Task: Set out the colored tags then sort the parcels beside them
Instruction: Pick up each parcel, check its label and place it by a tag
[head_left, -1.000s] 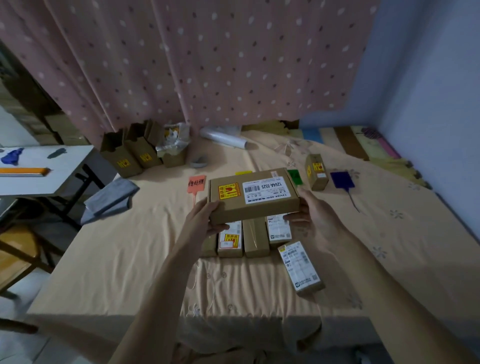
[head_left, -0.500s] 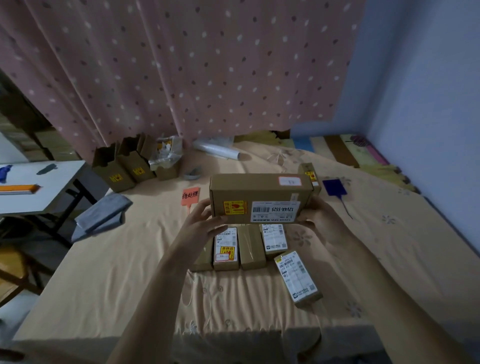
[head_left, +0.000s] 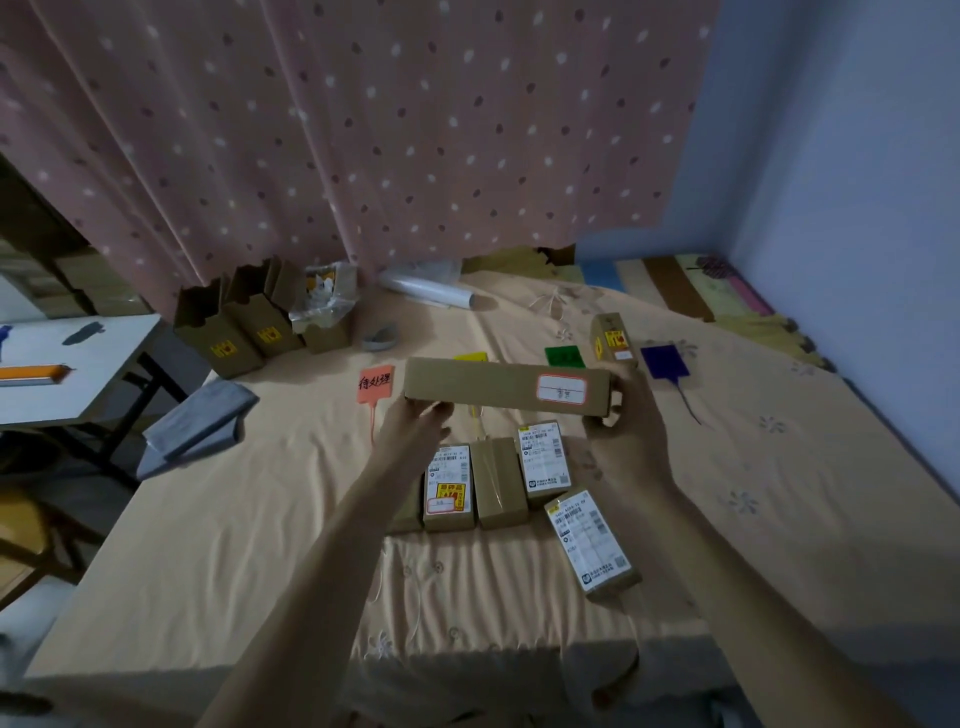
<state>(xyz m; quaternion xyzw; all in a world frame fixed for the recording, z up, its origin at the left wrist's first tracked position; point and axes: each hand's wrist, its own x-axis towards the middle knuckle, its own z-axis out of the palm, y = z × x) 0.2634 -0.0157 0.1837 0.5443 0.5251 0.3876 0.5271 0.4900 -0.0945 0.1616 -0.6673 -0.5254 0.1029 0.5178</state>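
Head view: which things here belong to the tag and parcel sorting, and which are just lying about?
Job: long parcel, held by left hand and right hand; orange tag, yellow tag, green tag, blue tag; small parcel between green and blue tags; unsorted parcels.
Lying about: grey cloth, open cartons, plastic roll, tape roll, side table.

- The left hand (head_left: 415, 431) and right hand (head_left: 631, 436) grip the ends of a long brown cardboard parcel (head_left: 483, 387), raised above the peach cloth-covered surface (head_left: 260, 519).
- Beyond it lie 4 tags: orange tag (head_left: 375, 384), yellow tag (head_left: 470, 357), green tag (head_left: 564, 356), blue tag (head_left: 665, 362).
- A small upright brown box (head_left: 613, 338) stands between the green and blue ones.
- Under the hands lies a row of small cardboard boxes (head_left: 498, 483), with 1 white-labelled box (head_left: 592, 545) just right of it.
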